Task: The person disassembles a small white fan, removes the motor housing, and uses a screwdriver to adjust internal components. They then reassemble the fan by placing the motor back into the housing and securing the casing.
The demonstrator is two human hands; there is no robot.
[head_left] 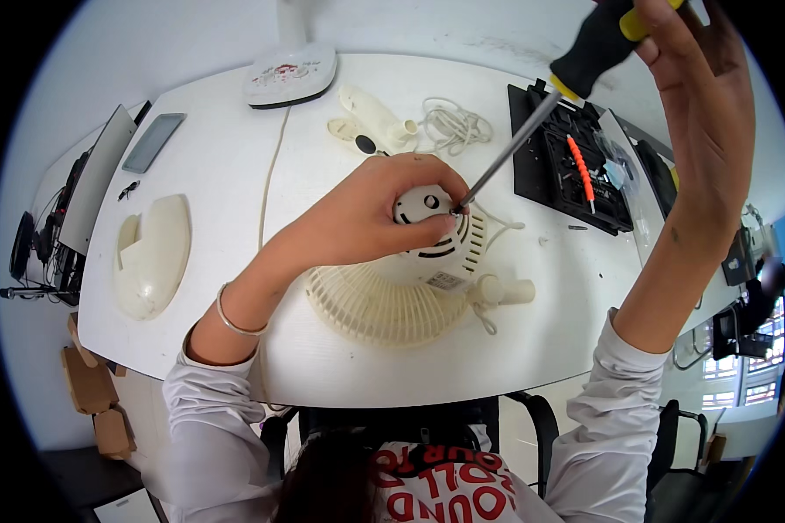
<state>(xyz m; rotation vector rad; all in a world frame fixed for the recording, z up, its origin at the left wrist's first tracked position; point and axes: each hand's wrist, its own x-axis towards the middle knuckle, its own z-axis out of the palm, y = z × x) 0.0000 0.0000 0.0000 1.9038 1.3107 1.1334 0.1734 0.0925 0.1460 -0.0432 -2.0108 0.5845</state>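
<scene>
A cream electric fan head lies on the white table with its slatted grille (384,305) toward me and its motor housing (436,248) facing up. My left hand (366,209) is closed around the top of that housing, thumb and fingers on either side. High at the upper right, my right hand (711,105) grips the yellow end of a screwdriver (589,54) with a black and yellow handle. Its long metal shaft slants down to the housing, and the tip meets the housing rim beside my left fingertips. Any screw under the tip is too small to make out.
Behind the fan lie a cream neck piece (375,113) and a coiled cord (455,126). A cream cover (154,261) and a phone (154,142) are at left, a fan base (292,77) at the back. A black tool case (532,166) holding an orange tool (579,170) sits right.
</scene>
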